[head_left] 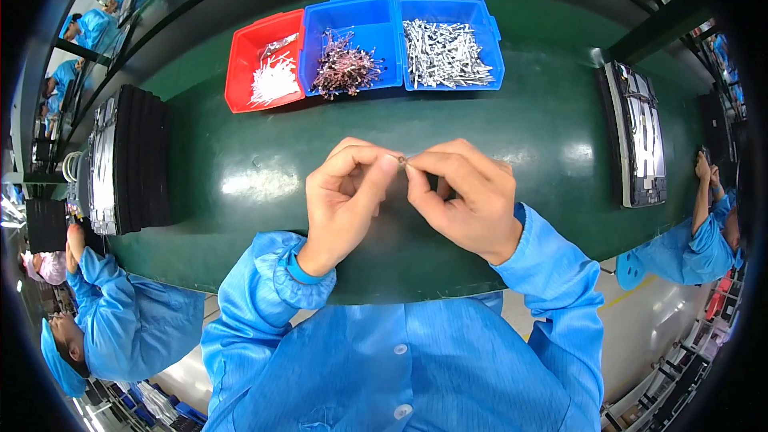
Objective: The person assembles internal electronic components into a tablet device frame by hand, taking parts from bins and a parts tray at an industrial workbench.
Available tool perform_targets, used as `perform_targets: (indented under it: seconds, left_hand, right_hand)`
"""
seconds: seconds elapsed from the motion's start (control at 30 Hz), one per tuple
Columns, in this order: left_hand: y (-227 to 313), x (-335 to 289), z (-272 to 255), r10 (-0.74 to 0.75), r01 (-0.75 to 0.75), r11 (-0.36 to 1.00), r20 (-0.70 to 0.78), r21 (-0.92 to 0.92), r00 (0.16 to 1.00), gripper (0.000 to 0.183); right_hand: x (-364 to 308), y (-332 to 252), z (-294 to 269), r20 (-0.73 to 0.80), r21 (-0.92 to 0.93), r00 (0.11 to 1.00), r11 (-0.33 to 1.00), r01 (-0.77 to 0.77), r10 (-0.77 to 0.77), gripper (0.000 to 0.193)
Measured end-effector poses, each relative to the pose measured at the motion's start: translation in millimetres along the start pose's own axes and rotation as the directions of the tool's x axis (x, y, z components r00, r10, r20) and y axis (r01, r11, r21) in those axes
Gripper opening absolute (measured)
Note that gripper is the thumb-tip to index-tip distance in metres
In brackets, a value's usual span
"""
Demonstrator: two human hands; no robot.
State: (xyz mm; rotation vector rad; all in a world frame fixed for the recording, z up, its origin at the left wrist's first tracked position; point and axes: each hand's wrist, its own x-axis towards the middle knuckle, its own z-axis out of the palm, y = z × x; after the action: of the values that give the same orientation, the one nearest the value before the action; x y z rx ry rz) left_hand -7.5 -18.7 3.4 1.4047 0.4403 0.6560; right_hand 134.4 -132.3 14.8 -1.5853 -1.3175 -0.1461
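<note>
My left hand (344, 196) is closed, thumb and forefinger pinched on a tiny brownish part (402, 160) that looks like a small loop; its exact kind is too small to tell. Close against it, the thumb and forefinger of my right hand (468, 192) are also pressed together, touching the part's right side. Both hands are held over the green table, in front of three bins. The blue middle bin (352, 16) holds a tangle of reddish-brown parts with thin dark leads.
White slim pieces and a clear bag lie in the red bin (234, 72); silvery-white pieces fill the right blue bin (498, 72). Black trays are stacked at the left (144, 160) and right (640, 136) of the green table (336, 124). Co-workers in blue sit on both sides.
</note>
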Motion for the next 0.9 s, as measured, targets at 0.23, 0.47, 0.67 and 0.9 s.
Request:
perform_targets:
  seconds: [0.23,0.47,0.67,0.9]
  left_hand:
    - [-1,3,-6,-0.179,0.228,0.937,0.196,-0.265,0.964,0.026]
    - [-7,2,-6,-0.128,0.206,0.899,0.219,-0.386,0.967,0.017]
    - [-10,2,-7,-0.093,0.168,0.903,0.201,-0.396,0.975,0.012]
    - [2,3,-7,0.137,-0.144,0.986,0.085,0.079,0.987,0.014]
  right_hand:
    - [4,-1,-9,0.131,0.370,0.977,0.906,-0.206,0.168,0.010]
    - [5,-4,-12,0.214,0.489,0.941,0.805,-0.335,0.262,0.009]
    - [5,-7,-12,0.206,0.443,0.944,0.835,-0.326,0.259,0.009]
    - [5,-4,-11,0.145,0.345,0.972,0.911,-0.227,0.187,0.011]
